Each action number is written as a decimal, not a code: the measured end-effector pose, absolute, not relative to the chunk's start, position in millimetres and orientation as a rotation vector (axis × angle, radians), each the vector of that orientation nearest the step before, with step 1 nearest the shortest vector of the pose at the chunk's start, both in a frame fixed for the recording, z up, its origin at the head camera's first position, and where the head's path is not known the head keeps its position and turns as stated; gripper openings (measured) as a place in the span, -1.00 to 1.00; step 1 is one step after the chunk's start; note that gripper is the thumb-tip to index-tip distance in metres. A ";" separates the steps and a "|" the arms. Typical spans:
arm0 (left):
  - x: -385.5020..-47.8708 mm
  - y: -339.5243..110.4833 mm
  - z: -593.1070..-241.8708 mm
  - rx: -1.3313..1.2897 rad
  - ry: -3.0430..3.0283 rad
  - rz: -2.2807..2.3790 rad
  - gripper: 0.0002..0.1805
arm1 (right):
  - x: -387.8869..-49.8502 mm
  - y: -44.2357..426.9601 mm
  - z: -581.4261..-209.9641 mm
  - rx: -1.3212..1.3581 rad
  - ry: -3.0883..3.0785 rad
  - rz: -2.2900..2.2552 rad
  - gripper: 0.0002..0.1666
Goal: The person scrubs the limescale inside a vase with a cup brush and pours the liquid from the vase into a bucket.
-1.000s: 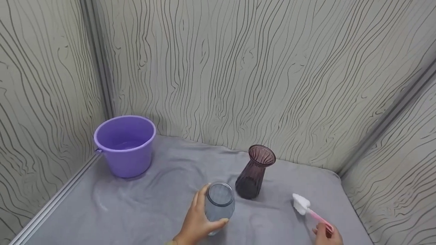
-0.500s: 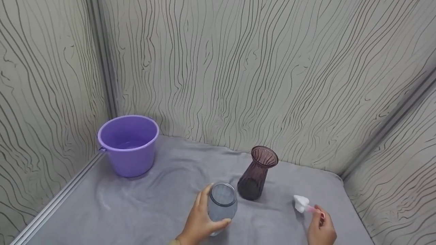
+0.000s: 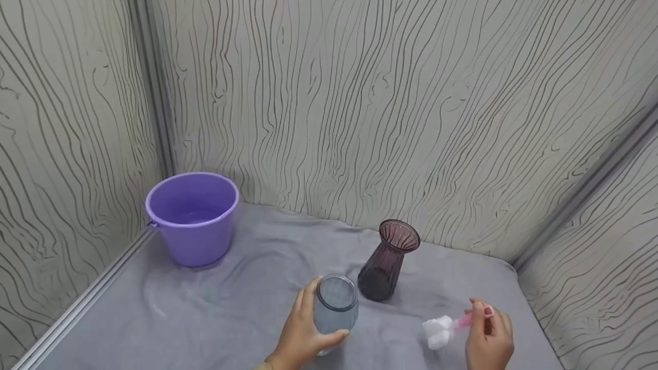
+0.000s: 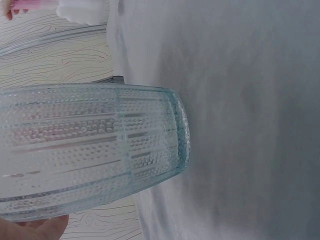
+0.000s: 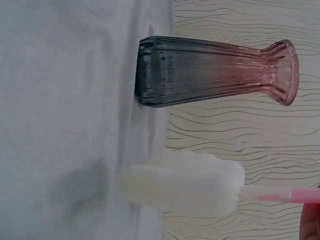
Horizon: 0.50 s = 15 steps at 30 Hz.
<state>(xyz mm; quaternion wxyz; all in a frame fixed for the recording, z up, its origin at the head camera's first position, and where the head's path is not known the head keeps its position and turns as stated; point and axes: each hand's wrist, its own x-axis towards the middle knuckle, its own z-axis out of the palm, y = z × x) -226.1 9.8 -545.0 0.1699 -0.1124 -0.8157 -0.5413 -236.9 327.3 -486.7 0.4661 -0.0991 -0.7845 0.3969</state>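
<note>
Jar: pale blue glass (image 3: 336, 321), pebbled panels and plain ribs, round rimmed mouth facing up; at the near centre of the cloth, in the left hand. Whether its base meets the cloth cannot be told.
Left hand: (image 3: 299, 334) wrapped about the jar's left side, thumb across the near face, fingers round the far side.
Bottle brush: white fluffy head (image 3: 438, 332), pink handle (image 3: 464, 321); held above the cloth, head pointing leftward, apart from the jar.
Right hand: (image 3: 490, 339) fingertips and thumb pinching the pink handle.
Vase: purple ribbed glass (image 3: 380, 272), flared mouth, darker toward the base; upright on the cloth, just behind and right of the jar, untouched by either hand.
Bucket: purple, round-rimmed (image 3: 198, 244); upright at far left, well apart from both hands, a small lug at its left rim.
Cloth: grey, lightly wrinkled (image 3: 267, 308), beneath vase and bucket.
Walls: pale panels (image 3: 318, 103) with dark wood-grain lines, behind and at both sides.
Corner strip: grey, upright (image 3: 152, 87), behind the bucket.
</note>
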 end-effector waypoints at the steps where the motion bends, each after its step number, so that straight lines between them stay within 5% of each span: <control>1: -226.1 9.7 -545.1 -0.320 -2.316 -1.534 0.23 | -236.2 324.1 -483.0 -0.188 -1.927 0.959 -0.75; 15: -227.4 10.0 -546.3 -0.323 -2.308 -1.526 0.21 | -238.4 281.5 -448.0 0.328 -1.974 0.808 -0.77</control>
